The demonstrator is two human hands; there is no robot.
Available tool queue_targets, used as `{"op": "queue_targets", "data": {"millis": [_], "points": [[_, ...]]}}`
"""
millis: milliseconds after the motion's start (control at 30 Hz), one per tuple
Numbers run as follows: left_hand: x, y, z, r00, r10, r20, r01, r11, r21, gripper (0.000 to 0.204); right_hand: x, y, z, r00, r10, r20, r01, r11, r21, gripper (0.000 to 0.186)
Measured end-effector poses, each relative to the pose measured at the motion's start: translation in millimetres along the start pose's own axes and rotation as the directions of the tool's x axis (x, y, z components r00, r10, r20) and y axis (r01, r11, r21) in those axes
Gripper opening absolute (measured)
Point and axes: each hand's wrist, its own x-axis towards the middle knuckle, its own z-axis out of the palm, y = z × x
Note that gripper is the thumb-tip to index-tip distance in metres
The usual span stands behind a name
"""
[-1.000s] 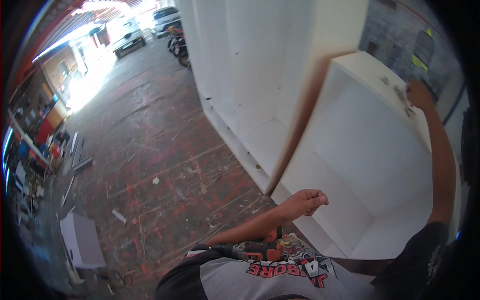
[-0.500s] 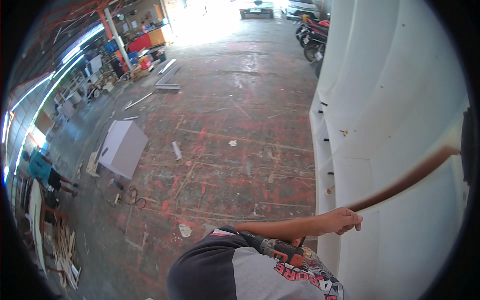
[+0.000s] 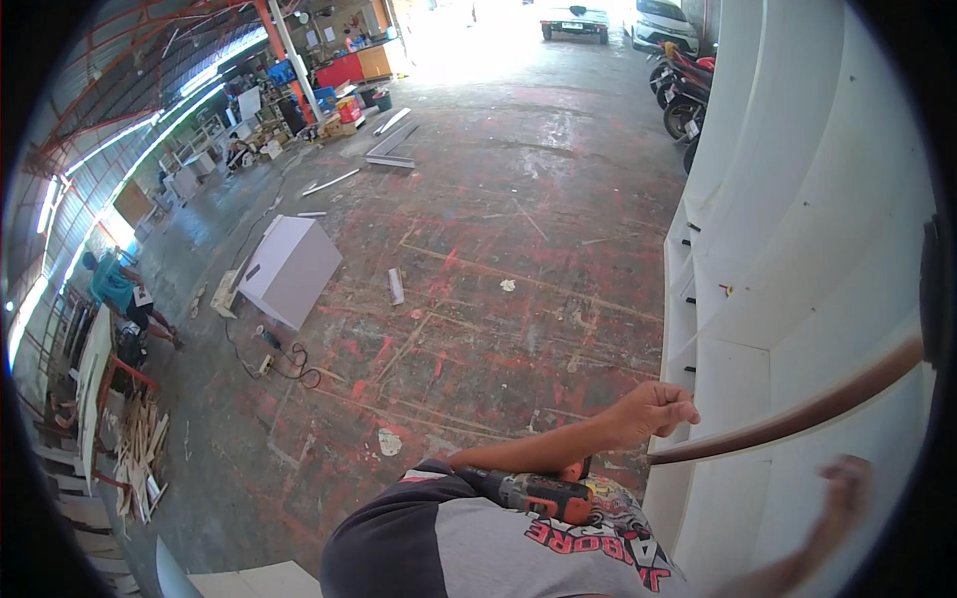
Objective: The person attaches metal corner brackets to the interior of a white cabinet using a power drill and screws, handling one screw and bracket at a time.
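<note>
My left hand (image 3: 660, 409) hovers near the white cabinet's lower left side, fingers curled into a pinch; I cannot make out what, if anything, is in it. A black and orange cordless drill (image 3: 528, 493) lies along my torso just beneath that forearm. My right hand (image 3: 842, 483) is low at the right, smeared by motion, in front of the cabinet's white interior (image 3: 827, 528). A brown-edged white panel (image 3: 778, 419) runs across the cabinet between the two hands' heights. Small dark fittings (image 3: 690, 299) and a yellow piece (image 3: 728, 290) sit along the cabinet.
A white box (image 3: 289, 269), corded tool (image 3: 269, 339) and offcuts (image 3: 145, 458) lie on the paint-stained floor (image 3: 518, 249). A person in teal (image 3: 115, 284) is by a board stand at left. Motorbikes (image 3: 683, 95) and vehicles (image 3: 658, 30) stand at the back.
The view has swung left and up toward the open floor. My right hand has left the small items on the cabinet top and come down low. My left hand stays curled.
</note>
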Motion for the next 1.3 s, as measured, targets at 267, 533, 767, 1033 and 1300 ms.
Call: {"op": "queue_targets", "data": {"millis": [267,533,767,1033,1300], "points": [[-3,7,-7,0.959,0.055,-0.280,-0.026,0.994,0.106,0.035,19,13,236,0.911,0.091,0.403,-0.369,0.617,0.695,0.029],[-11,30,-3,0.869,0.213,-0.447,-0.151,0.974,0.171,0.037,53,-5,264,0.734,0.036,0.679,-0.647,0.343,0.681,0.027],[6,36,15,0.827,0.323,-0.460,-0.158,0.919,0.361,0.044,60,8,259,0.728,-0.006,0.686,-0.665,0.241,0.707,0.029],[13,12,3,0.809,0.307,-0.502,-0.095,0.910,0.403,0.045,62,19,256,0.770,0.024,0.638,-0.598,0.379,0.706,0.024],[23,10,20,0.805,0.308,-0.507,-0.029,0.873,0.486,0.043,52,24,260,0.847,0.089,0.525,-0.506,0.438,0.743,0.021]]}}
